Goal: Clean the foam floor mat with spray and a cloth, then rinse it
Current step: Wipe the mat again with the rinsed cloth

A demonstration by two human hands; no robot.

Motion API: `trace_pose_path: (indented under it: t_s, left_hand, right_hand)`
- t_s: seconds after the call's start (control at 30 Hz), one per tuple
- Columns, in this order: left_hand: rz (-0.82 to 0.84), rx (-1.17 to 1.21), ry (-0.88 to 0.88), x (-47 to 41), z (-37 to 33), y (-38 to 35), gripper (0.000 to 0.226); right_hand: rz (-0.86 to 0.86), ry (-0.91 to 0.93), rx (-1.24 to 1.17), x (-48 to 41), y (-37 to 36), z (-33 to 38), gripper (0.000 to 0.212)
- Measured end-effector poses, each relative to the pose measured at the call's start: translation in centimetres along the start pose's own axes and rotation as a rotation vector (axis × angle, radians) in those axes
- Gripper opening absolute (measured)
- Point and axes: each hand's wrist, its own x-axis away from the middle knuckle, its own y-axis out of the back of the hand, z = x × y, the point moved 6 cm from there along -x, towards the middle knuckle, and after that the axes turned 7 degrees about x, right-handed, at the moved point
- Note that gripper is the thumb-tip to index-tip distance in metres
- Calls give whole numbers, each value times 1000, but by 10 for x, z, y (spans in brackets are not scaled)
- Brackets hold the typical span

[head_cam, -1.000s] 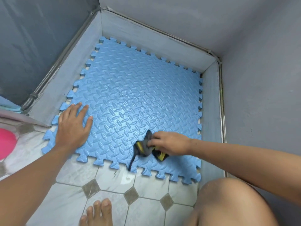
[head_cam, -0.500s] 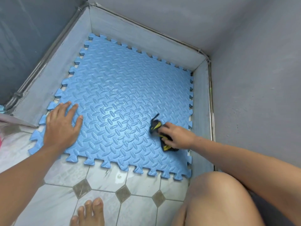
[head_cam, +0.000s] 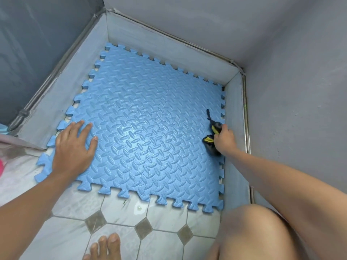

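nearest me, toes [head_cam: 105,246] and a knee [head_cam: 249,231] sit over the tiles [head_cam: 163,243], just short of the mat [head_cam: 150,119]. my left hand [head_cam: 75,147] lies flat on the mat's near-left corner, fingers straight and spread. at the mat's right edge my right hand [head_cam: 224,139] curls its fingers round a dark cloth [head_cam: 211,148], pressed to the mat, i think. the mat's far edge lies beside a low kerb [head_cam: 169,45].

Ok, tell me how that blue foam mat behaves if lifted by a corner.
Probably light and bendy: the foam mat is thin, with puzzle-cut edges. It may sag or separate along the interlocking seams visible across its middle. Its surface shines as if wet, so it could slide on the tiles; the left hand presses flat on it.
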Motion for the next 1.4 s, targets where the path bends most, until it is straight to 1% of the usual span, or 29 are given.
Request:
trace_pose_path:
  t_s: [0.07, 0.1, 0.17, 0.27, 0.37, 0.43, 0.47, 0.5, 0.57, 0.6, 0.67, 0.77, 0.83, 0.87, 0.93, 1.0, 1.1, 1.17, 1.23, 1.3, 1.4]
  left_hand:
    - [4, 3, 2, 0, 1, -1, 60]
    - [2, 2, -3, -1, 1, -2, 60]
    - [-11, -3, 0, -2, 4, -3, 60]
    - [-22, -1, -2, -2, 5, -5, 60]
    - [-34, 3, -7, -3, 6, -3, 60]
    - [-35, 6, -12, -4, 6, -2, 60]
    - [-32, 1, -13, -4, 6, -3, 60]
    - [-30, -6, -11, -3, 6, -3, 60]
    - [-31, -2, -8, -3, 8, -3, 59]
    - [-34, 1, -8, -3, 7, -4, 58]
    - [-35, -8, -8, -3, 8, -4, 57]
    - [-32, -14, 0, -3, 8, -5, 57]
    - [-28, -20, 5, -3, 7, -5, 57]
    - [-29, -21, 6, -3, 7, -5, 57]
    - [-27, -30, 10, -3, 7, -5, 57]
    - [-22, -36, 14, -3, 7, -4, 56]
    - [-20, -35, 11, -5, 6, -5, 54]
    - [-17, -37, 19, -4, 6, -5, 53]
    - [-18, -36, 22, -4, 6, -5, 53]
    - [-25, -22, 14, -4, 6, -5, 53]
    - [-34, -16, -4, -4, 7, -6, 53]
  right_hand:
    - [-23, -96, -50, -23, 0, 21, 43]
    - [-41, -107, -75, -31, -3, 44, 45]
    - [-51, -25, -123, -32, -20, 107, 47]
    - [-26, 226, -153, 1, -51, 211, 47]
    - [34, 602, -105, 55, -80, 293, 47]
    - [29, 853, 26, 80, -90, 324, 48]
    - [25, 928, 85, 82, -92, 330, 49]
    - [23, 960, 116, 76, -93, 330, 51]
    - [-11, 900, 126, 49, -84, 315, 53]
    - [-35, 817, 114, 29, -74, 299, 52]
    - [-66, 602, 95, -23, -54, 251, 48]
    - [-128, 235, 188, -99, -19, 144, 42]
    - [-97, -61, 208, -132, 0, 77, 51]
    - [-77, -169, 230, -141, 6, 56, 56]
    - [-34, -239, 249, -154, 10, 51, 60]
    - [-15, -232, 199, -155, 6, 79, 63]
    - [-35, -96, 44, -144, -8, 155, 59]
    - [-55, 61, -66, -122, -25, 217, 55]
    - [-45, 291, -111, -87, -42, 281, 54]
    - [4, 546, -111, -40, -60, 336, 54]
    - [90, 924, -67, 37, -87, 385, 48]
